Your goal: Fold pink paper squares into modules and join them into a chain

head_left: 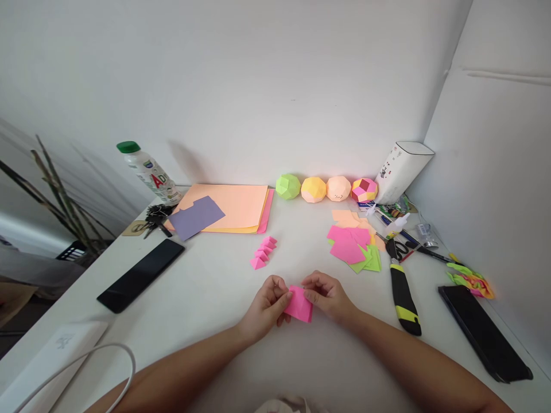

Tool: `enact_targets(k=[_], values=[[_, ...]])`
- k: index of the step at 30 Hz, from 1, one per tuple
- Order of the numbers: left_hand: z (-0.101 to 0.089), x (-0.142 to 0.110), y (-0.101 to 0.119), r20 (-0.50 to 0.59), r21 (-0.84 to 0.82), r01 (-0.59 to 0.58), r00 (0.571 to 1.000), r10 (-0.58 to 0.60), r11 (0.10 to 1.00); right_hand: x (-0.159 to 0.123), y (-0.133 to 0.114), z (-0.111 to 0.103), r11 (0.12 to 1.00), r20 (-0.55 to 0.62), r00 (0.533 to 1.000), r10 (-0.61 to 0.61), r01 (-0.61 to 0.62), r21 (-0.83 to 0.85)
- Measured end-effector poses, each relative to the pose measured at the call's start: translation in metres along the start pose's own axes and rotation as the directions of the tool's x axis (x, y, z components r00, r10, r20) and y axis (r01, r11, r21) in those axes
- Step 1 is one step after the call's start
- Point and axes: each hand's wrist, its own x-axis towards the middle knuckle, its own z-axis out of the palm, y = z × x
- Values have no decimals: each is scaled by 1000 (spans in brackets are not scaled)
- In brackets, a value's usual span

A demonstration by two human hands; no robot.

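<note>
A small piece of pink paper is held between my two hands near the front middle of the table. My left hand pinches its left edge between thumb and fingers. At the upper right edge, the thumb and fingers of my right hand close on the same paper. Just beyond my left hand stands a short row of folded pink paper pieces. Farther right lies a loose pile of pink paper cutouts, with green paper partly under it.
Several faceted paper balls line the wall. Coloured sheets, a purple paper, keys, a bottle and a black phone lie left. A utility knife, scissors and another phone lie right.
</note>
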Motion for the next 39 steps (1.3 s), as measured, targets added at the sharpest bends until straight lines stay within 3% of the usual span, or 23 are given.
enact_targets(k=[5, 9, 15, 19, 26, 31, 35, 39], values=[[-1, -2, -2, -87, 2, -82, 993, 82, 997, -2, -5, 0, 988, 71, 993, 90, -98, 115], [-4, -5, -2, -146, 85, -142, 977, 153, 986, 0, -5, 0, 977, 50, 990, 134, -140, 158], [-1, -7, 4, 19, 195, -74, 997, 72, 978, 1, -2, -1, 990, 27, 995, 93, -95, 103], [-1, -3, 1, -46, 191, -1, 999, 10, 982, -1, -4, 0, 995, 96, 991, 98, -96, -25], [-2, 1, 1, -83, 50, -8, 996, 12, 999, -2, -7, 2, 990, 74, 993, 93, -84, -116], [0, -4, -7, -95, 136, -171, 978, 184, 976, -1, -9, 2, 980, 83, 989, 123, -108, -164], [-4, -4, -9, 100, 328, -246, 969, 226, 912, -1, -7, 2, 981, 99, 990, 100, -81, -177], [-7, -2, -4, 143, 495, -376, 925, 353, 784, -1, -3, 1, 988, 85, 993, 80, -68, -139]])
